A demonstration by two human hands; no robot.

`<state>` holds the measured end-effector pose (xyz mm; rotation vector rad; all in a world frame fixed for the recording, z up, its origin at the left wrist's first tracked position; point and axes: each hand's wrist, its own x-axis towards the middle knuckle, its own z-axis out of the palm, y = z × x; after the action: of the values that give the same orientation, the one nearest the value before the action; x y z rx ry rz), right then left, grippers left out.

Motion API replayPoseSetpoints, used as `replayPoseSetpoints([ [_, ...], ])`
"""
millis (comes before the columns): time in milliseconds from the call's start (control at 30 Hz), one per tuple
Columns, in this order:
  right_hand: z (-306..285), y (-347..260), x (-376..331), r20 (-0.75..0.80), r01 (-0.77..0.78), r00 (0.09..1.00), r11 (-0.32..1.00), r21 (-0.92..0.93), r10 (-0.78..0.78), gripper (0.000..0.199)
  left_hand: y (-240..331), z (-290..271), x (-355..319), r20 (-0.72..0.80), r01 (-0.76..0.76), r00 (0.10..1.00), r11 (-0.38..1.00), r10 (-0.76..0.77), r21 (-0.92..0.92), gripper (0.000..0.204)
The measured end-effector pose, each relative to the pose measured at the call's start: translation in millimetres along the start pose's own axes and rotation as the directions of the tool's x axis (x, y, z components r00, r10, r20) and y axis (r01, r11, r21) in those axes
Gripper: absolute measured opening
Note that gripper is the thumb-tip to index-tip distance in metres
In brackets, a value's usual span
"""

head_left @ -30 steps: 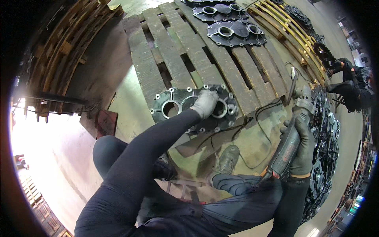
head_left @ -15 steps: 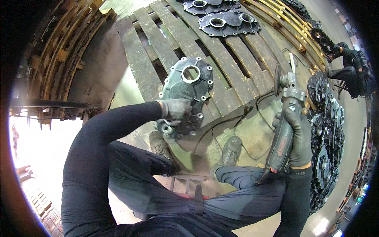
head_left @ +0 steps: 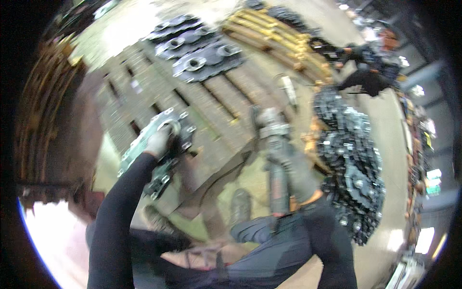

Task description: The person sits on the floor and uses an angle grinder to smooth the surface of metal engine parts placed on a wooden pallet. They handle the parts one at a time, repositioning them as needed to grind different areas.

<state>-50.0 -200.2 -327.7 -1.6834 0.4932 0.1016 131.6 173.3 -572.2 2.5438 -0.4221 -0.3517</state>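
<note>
My left hand [head_left: 158, 140], in a grey glove, grips a dark metal housing cover [head_left: 138, 148] by the round bore near its far end. The cover has bolt lugs along its rim and lies over the near left part of the wooden pallet [head_left: 214, 113]; blur hides whether it is raised. In my gloved right hand [head_left: 299, 176] is an angle grinder [head_left: 278, 166], its body wrapped by my fingers. Its head points away from me, beside the pallet's right edge, and its disc is smeared by motion.
Several similar covers [head_left: 192, 62] lie at the pallet's far end. A tall stack of covers [head_left: 349, 154] stands to my right. Beyond are a yellowish pallet [head_left: 269, 36] and another person [head_left: 370, 60]. Stacked pallets [head_left: 48, 111] stand at left. A dark cable [head_left: 224, 173] crosses the floor.
The view has swung to the right and blurred. My left hand has shifted from the cover's near half to its bore, and the cover has turned. The grinder stays in my right hand.
</note>
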Motion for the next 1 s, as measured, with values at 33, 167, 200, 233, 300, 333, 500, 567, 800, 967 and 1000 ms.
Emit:
replayPoseSetpoints([
  [33,10.3,0.4,3.5,0.134,-0.027,0.991,0.999,-0.018,0.029,0.047,-31.1,5.0,-4.8,-0.016,0.091,0.996,0.996,-0.091,-0.004,0.031],
  [167,18.8,-3.7,4.8,0.076,-0.049,0.996,0.996,0.071,0.044,0.046,-39.0,37.8,14.8,-0.045,0.192,0.981,0.978,-0.189,0.080,0.026],
  [200,14.9,-6.3,1.4,0.049,-0.050,0.998,0.996,0.070,0.047,0.045,-27.7,44.4,13.3,-0.033,0.188,0.982,0.978,-0.185,0.086,0.026],
  [233,15.6,-8.7,-2.0,0.040,-0.050,0.998,0.995,0.085,0.046,0.045,-28.7,47.2,9.9,-0.097,0.140,0.986,0.989,-0.135,0.053,0.025],
  [300,15.1,-8.7,-3.2,0.052,-0.066,0.997,0.994,0.084,0.062,0.045,-23.5,50.6,4.6,-0.080,0.155,0.986,0.983,-0.148,0.094,0.025],
  [333,13.5,-7.8,-4.1,0.057,-0.078,0.996,0.994,0.081,0.074,0.045,-13.7,52.5,-2.2,-0.078,0.154,0.986,0.982,-0.146,0.106,0.025],
  [500,14.8,-1.7,-2.1,0.086,-0.002,0.996,0.999,-0.041,0.005,0.044,1.7,64.8,-37.2,-0.076,0.110,0.992,0.991,-0.104,0.077,0.021],
  [567,19.4,-4.0,-4.4,0.096,-0.010,0.995,1.000,-0.002,0.010,0.045,7.5,59.9,-44.6,-0.022,0.070,0.997,0.984,-0.067,0.167,0.019],
  [800,28.9,41.0,30.8,0.124,0.228,0.968,0.971,-0.074,-0.218,0.042,38.6,-41.8,-83.9,-0.060,-0.228,0.968,0.954,0.244,0.196,0.025],
  [967,22.3,49.5,36.4,0.157,0.051,0.988,0.971,-0.233,-0.014,0.042,151.5,-102.5,-168.6,0.343,-0.532,0.829,0.812,0.441,0.240,0.019],
  [1000,21.9,44.3,38.8,0.156,0.129,0.984,0.944,-0.304,-0.084,0.043,186.5,-121.9,-187.3,0.427,-0.505,0.815,0.841,0.391,0.195,0.017],
])
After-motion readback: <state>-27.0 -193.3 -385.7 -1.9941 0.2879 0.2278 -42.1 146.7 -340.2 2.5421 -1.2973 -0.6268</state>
